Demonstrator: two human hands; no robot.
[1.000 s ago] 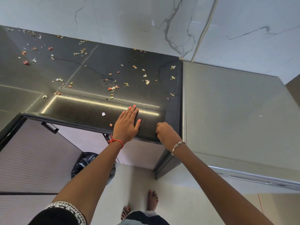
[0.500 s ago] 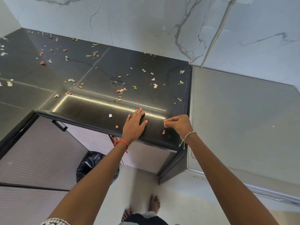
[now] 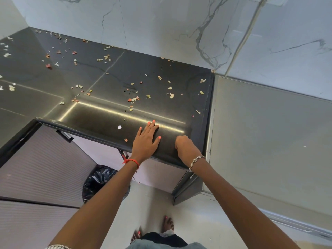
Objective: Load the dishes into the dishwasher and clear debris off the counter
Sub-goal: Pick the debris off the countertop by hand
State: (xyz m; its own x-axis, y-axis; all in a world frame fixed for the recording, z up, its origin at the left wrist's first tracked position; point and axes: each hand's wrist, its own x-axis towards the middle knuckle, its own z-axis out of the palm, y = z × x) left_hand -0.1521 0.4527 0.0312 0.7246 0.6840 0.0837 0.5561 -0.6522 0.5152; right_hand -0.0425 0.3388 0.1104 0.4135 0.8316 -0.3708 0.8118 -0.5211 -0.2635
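Right hand (image 3: 186,147) back at the counter (image 3: 100,119) edge, curled shut now where half a second ago it reached out fingers extended; red scrap gone from beside it, probably swept into the fist, contents unseen. Left hand (image 3: 146,141) flat, fingers spread, unmoved. Debris (image 3: 133,100) scattered across the back. Bin bag (image 3: 100,178) half hidden below; dishwasher, dishes out of view.

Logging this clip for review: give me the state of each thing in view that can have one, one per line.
left hand: open, flat on the counter, holding nothing
right hand: fingers curled shut at the counter edge; whether it holds any scrap cannot be told
counter: not cleared
debris: scattered loose across the counter
bin bag: on the floor below the counter edge; whether its mouth is open cannot be told
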